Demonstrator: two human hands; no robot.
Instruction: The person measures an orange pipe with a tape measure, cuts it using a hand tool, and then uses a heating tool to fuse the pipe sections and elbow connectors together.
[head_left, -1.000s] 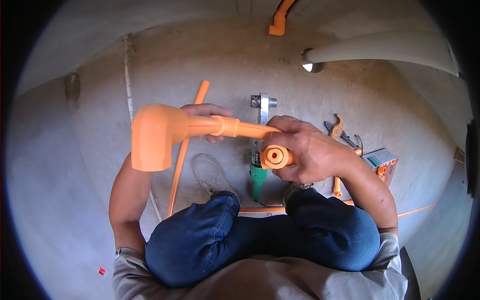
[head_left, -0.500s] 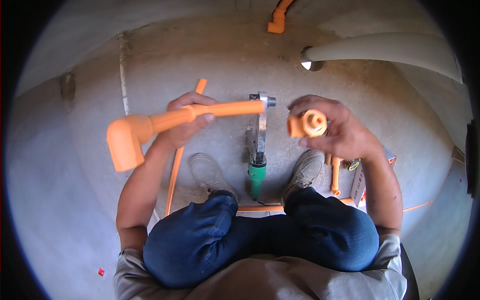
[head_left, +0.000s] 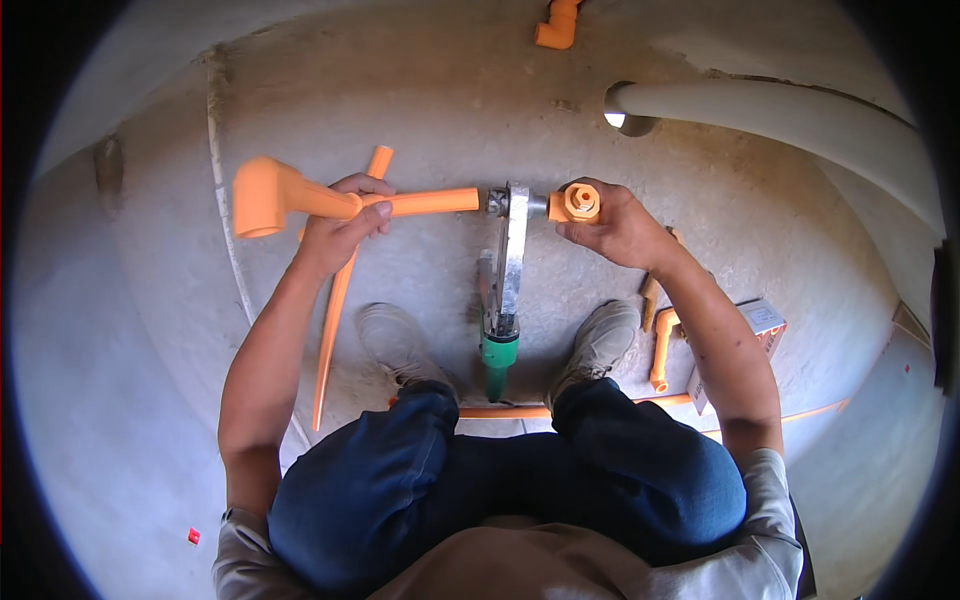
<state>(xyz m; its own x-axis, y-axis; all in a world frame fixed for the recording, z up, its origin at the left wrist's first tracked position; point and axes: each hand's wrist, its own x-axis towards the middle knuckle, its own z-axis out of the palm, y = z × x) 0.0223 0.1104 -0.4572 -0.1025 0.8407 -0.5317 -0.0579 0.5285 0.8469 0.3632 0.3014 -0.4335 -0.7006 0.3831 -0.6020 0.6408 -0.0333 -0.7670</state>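
Between my feet stands a pipe fusion welder [head_left: 512, 250] with a green handle [head_left: 499, 352] and a dark socket on each side of its metal plate. My left hand [head_left: 346, 224] is closed round an orange pipe [head_left: 432, 202], which carries an elbow fitting [head_left: 262, 197] at its left end. The pipe's right end is close to the welder's left socket. In my right hand [head_left: 622, 228] is an orange threaded fitting [head_left: 580, 203], its open side against the right socket. How far it sits on that socket I cannot tell.
A long orange pipe [head_left: 338, 310] slants behind my left hand. Another pipe [head_left: 505, 412] crosses the floor near my feet. To the right lie an orange elbow pipe [head_left: 662, 350] and a box [head_left: 763, 318]. A thick pale pipe [head_left: 760, 103] enters a hole at the upper right.
My right hand has brought the fitting left to the welder's right socket. My left hand has drawn the pipe left and lined it up with the left socket; the elbow has turned.
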